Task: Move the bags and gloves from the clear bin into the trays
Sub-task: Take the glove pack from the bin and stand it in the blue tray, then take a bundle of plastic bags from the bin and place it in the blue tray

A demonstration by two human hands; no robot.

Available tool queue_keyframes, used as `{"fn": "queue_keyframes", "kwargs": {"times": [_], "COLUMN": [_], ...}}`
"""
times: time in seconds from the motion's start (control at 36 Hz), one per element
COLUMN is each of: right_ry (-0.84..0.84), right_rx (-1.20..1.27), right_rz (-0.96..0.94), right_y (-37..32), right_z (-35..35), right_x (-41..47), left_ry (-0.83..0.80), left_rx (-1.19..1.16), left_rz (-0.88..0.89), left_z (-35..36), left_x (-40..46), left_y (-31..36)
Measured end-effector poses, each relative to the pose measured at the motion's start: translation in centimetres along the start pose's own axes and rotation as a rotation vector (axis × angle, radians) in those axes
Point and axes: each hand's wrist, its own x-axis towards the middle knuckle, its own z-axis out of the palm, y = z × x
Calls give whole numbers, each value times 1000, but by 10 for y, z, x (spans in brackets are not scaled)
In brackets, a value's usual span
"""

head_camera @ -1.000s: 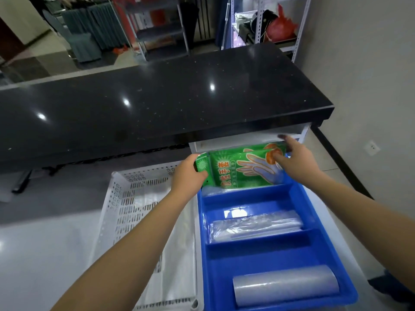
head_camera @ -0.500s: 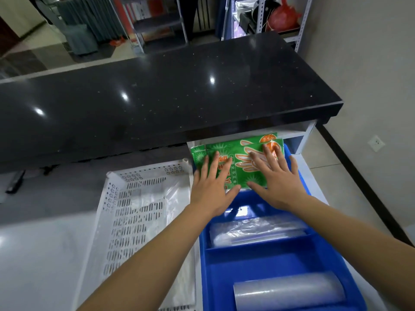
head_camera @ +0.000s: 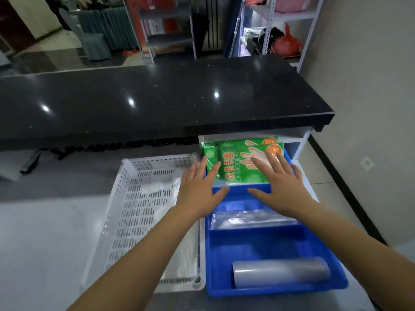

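Left hand (head_camera: 199, 189): I see it spread wide, holding nothing.
Right hand (head_camera: 278, 187): spread wide, fingers over glove packs (head_camera: 238, 167).
Glove packs: far compartment, blue tray (head_camera: 265, 290).
White tray (head_camera: 134, 212): left.

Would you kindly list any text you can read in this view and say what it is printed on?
"次性手套": large orange characters on the front green glove pack; a first character is hidden by the left hand.
Small line beneath it: too blurred to read.
Orange round badge on that pack: print too small to read.
No other legible text.
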Motion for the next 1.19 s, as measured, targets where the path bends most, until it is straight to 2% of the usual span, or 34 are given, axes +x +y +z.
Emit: {"fn": "queue_keyframes", "kwargs": {"times": [0.19, 0.31, 0.42, 0.61, 0.72, 0.81, 0.97, 1.19], "right_ry": [-110, -168, -258, -561, -668, -724, -816, -862], "right_rx": [120, 214, 303, 203, 134, 91, 15, -95], "right_rz": [-102, -179, -246, -492, -558, -614, -670, -720], "right_y": [-106, -178, -232, -312, -352, -375, -409, -470], "right_z": [1, 24, 55, 103, 132, 148, 157, 205], "right_x": [-49, -87, -138, -241, -295, -326, -348, -317], "left_ry": [23, 23, 36, 43, 1, 32, 84, 51], "left_rx": [-94, -130, -106, -241, -353, -386, -548, -657], "left_rz": [-225, -421, -527, -857, -1056, -1135, -1301, -1398], "left_z": [-17, -9, 4, 28, 50, 67, 85, 99], "left_x": [-132, -218, -299, -472, -556, -610, -672, -684], "left_y": [-37, -58, -73, -103, -117, -121, -131, -180]}}
